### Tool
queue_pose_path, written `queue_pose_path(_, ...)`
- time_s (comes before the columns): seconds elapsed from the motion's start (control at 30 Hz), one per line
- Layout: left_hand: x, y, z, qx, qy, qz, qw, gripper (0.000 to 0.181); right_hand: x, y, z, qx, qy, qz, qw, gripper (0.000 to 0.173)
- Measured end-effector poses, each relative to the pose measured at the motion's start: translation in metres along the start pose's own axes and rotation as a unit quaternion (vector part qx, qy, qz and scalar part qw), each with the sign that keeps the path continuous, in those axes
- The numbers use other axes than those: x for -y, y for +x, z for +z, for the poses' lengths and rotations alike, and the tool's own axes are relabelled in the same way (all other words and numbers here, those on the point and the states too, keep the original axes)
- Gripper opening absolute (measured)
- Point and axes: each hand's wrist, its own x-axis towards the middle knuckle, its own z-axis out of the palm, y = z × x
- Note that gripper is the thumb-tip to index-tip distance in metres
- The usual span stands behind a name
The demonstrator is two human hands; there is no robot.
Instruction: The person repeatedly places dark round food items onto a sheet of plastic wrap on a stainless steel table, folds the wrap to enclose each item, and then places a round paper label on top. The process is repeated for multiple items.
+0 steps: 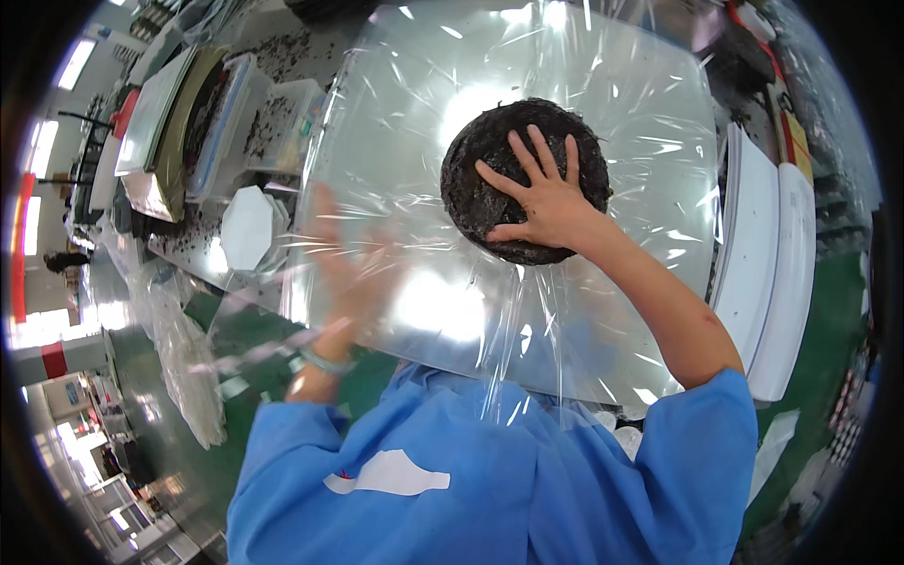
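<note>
A round, dark brown cake of pressed leaf-like material (470, 187) rests on the shiny metal tabletop. My right hand (547, 194) lies flat on top of it, fingers spread, covering its lower right part. Creased transparent plastic film (657, 148) stretches over the tabletop around the cake and drapes over the near edge towards my blue garment (480, 438). To the left of the cake, my left hand (353, 254) is raised and motion-blurred, with its fingers apart. Film passes close by it; whether they touch I cannot tell.
Several white octagonal sheets (247, 227) are stacked at the left. Behind them stand plastic boxes (286, 116) with dark crumbs, and a gold-coloured box (159, 194). White sheets or rolls (766, 282) line the right side. Crumpled plastic (183, 353) hangs over the green floor (261, 339).
</note>
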Motion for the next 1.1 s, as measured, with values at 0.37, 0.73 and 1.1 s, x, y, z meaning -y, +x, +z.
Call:
queue_pose_path(0.37, -0.004, -0.036, 0.149, 0.286, 0.261, 0.349, 0.853, 0.056, 0.003, -0.061, -0.084, -0.022, 0.337, -0.024, 0.941, 0.022)
queue_pose_path(0.73, -0.038, -0.047, 0.153, 0.302, 0.327, 0.180, 0.877, 0.016, -0.026, -0.170, 0.013, -0.263, 0.193, 0.106, 0.939, 0.110)
queue_pose_path(1.1, -0.069, -0.014, 0.135, 0.502, 0.365, 0.115, 0.775, 0.032, 0.044, -0.035, -0.011, -0.225, 0.077, 0.118, 0.964, 0.021)
